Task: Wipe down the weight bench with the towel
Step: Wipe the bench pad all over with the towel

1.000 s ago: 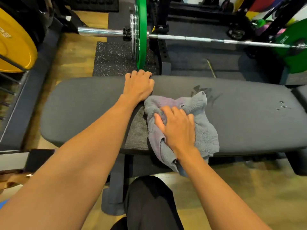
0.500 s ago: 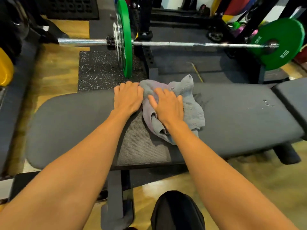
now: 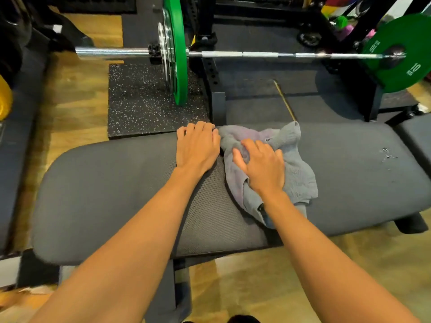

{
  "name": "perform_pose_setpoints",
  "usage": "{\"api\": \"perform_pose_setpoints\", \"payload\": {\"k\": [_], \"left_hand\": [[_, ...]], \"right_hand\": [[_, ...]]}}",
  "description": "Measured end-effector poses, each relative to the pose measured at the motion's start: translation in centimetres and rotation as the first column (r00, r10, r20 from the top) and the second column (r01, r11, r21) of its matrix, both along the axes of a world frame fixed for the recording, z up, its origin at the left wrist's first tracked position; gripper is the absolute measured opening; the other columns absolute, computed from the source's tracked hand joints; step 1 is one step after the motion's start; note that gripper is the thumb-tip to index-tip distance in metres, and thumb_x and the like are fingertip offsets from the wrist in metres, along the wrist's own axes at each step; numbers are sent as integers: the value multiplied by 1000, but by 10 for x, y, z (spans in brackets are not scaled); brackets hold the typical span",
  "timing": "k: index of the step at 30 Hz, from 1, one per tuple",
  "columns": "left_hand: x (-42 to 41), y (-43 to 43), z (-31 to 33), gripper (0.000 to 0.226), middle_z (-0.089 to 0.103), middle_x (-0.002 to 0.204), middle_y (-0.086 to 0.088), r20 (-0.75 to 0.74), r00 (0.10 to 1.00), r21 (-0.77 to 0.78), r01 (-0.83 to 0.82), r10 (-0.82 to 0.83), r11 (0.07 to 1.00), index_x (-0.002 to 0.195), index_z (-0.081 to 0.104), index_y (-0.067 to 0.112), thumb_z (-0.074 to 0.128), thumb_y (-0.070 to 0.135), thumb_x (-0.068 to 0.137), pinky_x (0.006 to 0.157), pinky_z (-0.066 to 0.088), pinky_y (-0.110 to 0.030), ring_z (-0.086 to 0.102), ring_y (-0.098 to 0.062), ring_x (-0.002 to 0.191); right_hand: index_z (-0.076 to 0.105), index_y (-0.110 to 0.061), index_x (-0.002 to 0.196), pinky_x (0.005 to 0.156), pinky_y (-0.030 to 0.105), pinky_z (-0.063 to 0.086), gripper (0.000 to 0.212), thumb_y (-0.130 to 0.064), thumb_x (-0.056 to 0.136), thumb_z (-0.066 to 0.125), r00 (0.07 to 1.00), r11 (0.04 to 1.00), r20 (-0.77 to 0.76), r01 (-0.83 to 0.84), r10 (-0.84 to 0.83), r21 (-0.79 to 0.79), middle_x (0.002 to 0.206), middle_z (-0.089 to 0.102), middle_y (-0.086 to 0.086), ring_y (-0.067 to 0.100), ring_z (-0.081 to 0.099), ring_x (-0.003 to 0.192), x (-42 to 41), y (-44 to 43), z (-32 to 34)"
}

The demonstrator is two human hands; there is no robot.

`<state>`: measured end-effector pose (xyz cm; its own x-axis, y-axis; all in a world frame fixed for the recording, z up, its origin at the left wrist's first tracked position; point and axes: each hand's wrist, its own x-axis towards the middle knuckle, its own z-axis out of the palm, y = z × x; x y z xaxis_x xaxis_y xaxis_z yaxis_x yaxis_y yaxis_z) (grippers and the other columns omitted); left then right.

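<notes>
Counter: we see a long padded counter [image 3: 105,194] for lifting, dark grey, running left to right across the view, with a mesh-textured strip under our forearms.
Towel: a grey towel [image 3: 298,173] lies bunched on top of the counter, a little right of its middle, reaching from the far edge to the near edge, where one corner hangs over.
Left hand: our left hand [image 3: 198,148] rests palm down on the counter just left of the towel, its fingers [image 3: 205,128] bent over the far edge and gripping it.
Right hand: our right hand [image 3: 261,166] presses palm down on the towel; its fingers [image 3: 250,145] are spread and only lightly bent, released rather than closed round the cloth.
Water: a few drops [image 3: 387,155] sit on the padding towards the right end, well apart from the towel.
Barbell: a steel barbell [image 3: 256,54] lies across the view beyond the counter, with a green plate [image 3: 178,54] at the left and another green plate [image 3: 396,54] marked 10 KG at the right.
Floor: wooden floor [image 3: 256,276] shows below the counter, and a speckled black mat [image 3: 140,101] lies under the left plate.
</notes>
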<state>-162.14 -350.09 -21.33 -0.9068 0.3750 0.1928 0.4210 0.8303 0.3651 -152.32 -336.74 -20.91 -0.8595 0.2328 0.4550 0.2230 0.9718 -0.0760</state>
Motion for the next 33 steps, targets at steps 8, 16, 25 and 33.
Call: {"api": "perform_pose_setpoints", "payload": {"k": [8, 16, 25, 33], "left_hand": [[2, 1, -1, 37, 64, 117, -7, 2, 1000, -73, 21, -21, 997, 109, 59, 17, 26, 32, 99, 103, 31, -47, 55, -30, 109], [23, 33, 11, 47, 45, 144, -13, 145, 988, -148, -38, 59, 988, 138, 44, 11, 25, 35, 101, 115, 9, -59, 32, -40, 136], [11, 76, 16, 37, 65, 101, -9, 99, 995, 81, -38, 30, 996, 89, 60, 14, 28, 29, 99, 90, 33, -43, 54, -32, 95], [5, 77, 3, 34, 58, 87, -4, -8, 1000, 85, -29, 30, 996, 85, 58, 15, 28, 25, 99, 86, 33, -41, 51, -27, 85]], "right_hand": [[61, -21, 112, 78, 43, 38, 36, -47, 98, 39, 988, 997, 148, -31, 43, -77, 107, 68, 5, 29, 60, 101, -61, 16, 13], [63, -21, 99, 68, 39, 35, 28, -45, 93, 50, 985, 991, 145, -84, 98, -103, 84, 64, 4, 28, 60, 82, 96, 24, 20], [68, -21, 92, 60, 39, 38, 29, -45, 91, 53, 997, 995, 19, -79, 80, -68, 71, 61, 2, 27, 59, 68, 72, 50, 4], [62, -16, 104, 81, 46, 39, 39, -47, 99, 37, 980, 996, 183, -72, 80, -49, 99, 68, 9, 33, 61, 97, -96, 97, 6]]}}
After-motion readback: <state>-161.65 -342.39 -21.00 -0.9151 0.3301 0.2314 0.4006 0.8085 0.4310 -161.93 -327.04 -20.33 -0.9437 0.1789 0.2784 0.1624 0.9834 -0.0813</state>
